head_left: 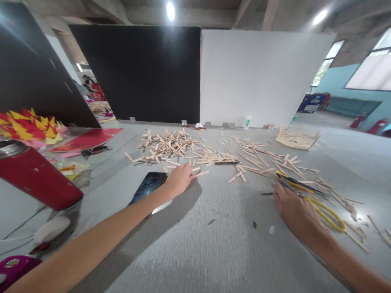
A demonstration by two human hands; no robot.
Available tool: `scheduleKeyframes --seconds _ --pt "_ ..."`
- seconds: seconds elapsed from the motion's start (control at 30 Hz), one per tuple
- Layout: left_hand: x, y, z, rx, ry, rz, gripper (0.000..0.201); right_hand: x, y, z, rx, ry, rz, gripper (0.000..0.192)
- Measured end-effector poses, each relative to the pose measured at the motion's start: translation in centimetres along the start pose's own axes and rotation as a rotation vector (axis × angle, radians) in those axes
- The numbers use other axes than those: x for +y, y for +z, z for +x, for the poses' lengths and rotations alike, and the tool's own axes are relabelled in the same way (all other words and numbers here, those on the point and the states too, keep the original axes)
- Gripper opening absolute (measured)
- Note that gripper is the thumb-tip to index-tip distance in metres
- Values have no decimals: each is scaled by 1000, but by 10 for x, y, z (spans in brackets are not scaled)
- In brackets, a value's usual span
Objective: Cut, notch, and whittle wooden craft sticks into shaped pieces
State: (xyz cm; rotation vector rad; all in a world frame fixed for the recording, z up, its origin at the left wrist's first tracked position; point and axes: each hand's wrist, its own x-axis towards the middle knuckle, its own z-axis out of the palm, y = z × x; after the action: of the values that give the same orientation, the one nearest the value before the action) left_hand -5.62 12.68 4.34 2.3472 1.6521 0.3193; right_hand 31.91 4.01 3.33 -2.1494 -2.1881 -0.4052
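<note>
My left hand [181, 179] is at the near edge of a loose heap of wooden craft sticks [171, 144]. Its fingers are pinched on one craft stick [202, 173], which points out to the right. A dark-screened phone [146, 188] lies beside that wrist, partly covered by the forearm. On the right, my right hand [295, 205] is closed around a pair of scissors [331, 215]; a yellow handle loop shows beyond the hand and a dark tip pokes out to its left. Just behind it lies a yellow and black utility knife [295, 182].
A small frame built of sticks [297, 138] stands at the back right, near a white glue tube [247, 122]. To the left are a red flask [39, 175], a white mouse [51, 228] and red-yellow folded paper [29, 128]. Black and white boards [259, 77] close off the back.
</note>
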Motion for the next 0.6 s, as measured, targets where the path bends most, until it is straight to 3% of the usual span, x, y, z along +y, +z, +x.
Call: scheduleKeyframes --seconds 0.13,0.37,0.47,0.6 --pt "8 -7 -2 -15 21 -15 34 -7 -2 -9 112 -93 55 42" --pt "53 -16 -26 -111 268 -92 31 -55 -31 -19 156 -552 273 60" --pt "66 -9 -39 -110 354 -117 31 -77 -38 -13 161 -632 369 46" --pt "67 -7 -45 -92 390 -117 27 -93 -41 -7 149 -566 497 24"
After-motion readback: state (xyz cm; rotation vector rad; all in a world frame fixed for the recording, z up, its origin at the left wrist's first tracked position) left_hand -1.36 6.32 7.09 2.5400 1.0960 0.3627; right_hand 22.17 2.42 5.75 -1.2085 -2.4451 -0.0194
